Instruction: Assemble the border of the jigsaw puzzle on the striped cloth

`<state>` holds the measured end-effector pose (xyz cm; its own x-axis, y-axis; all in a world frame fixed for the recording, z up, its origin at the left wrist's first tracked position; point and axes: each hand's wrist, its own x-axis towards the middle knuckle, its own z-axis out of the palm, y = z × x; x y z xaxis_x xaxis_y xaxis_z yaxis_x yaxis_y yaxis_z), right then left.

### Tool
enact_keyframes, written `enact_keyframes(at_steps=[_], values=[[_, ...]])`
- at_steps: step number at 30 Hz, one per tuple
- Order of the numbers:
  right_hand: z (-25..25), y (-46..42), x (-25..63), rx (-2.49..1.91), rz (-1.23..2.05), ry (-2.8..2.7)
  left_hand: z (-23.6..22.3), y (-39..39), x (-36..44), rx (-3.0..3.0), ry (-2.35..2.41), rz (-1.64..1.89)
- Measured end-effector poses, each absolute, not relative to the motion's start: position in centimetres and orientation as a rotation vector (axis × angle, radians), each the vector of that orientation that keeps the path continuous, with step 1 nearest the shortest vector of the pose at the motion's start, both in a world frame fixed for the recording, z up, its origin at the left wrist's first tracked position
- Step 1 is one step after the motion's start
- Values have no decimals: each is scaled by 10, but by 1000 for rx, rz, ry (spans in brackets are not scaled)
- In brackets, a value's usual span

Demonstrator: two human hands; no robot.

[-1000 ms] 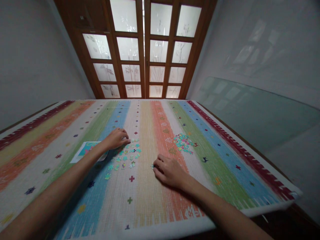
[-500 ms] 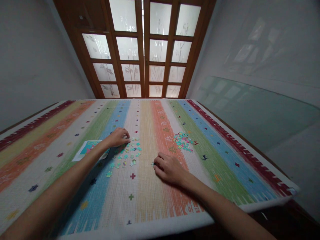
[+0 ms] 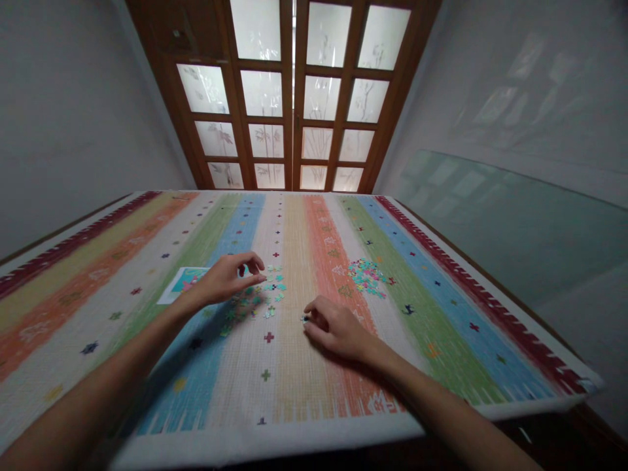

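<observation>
My left hand (image 3: pixel 227 278) hovers a little above the striped cloth (image 3: pixel 304 366), thumb and forefinger pinched on a small puzzle piece over the spread of loose teal pieces (image 3: pixel 262 297). My right hand (image 3: pixel 332 327) rests on the cloth with its fingers curled, pinching a small piece at its fingertips near the orange stripe. A heap of teal and pink puzzle pieces (image 3: pixel 367 277) lies beyond my right hand. A printed picture card (image 3: pixel 185 282) lies flat to the left, partly hidden by my left wrist.
The cloth covers a wide table that ends at a near edge (image 3: pixel 275 445) and a right edge (image 3: pixel 490 288). A glass sheet (image 3: pixel 515 222) leans against the right wall. Wooden doors with frosted panes (image 3: pixel 294 98) stand behind the table.
My left hand has lifted off the cloth with a piece pinched in its fingers. The view has shifted slightly; my right hand stays in place.
</observation>
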<state>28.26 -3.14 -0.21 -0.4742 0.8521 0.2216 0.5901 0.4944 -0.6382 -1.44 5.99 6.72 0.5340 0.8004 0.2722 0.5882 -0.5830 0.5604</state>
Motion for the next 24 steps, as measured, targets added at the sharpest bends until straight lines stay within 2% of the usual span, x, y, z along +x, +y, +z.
enact_keyframes(at_steps=[10, 16, 24], values=[[7, -35, 274, -935, 1391, -1823, 42, -19, 41, 2145, 812, 858], [1, -36, 273, -906, 1612, -1664, 24, -34, 50, 2163, 821, 918], [-3, -37, 273, -897, 1681, -1504, 11, -36, 60, 2020, 822, 991]])
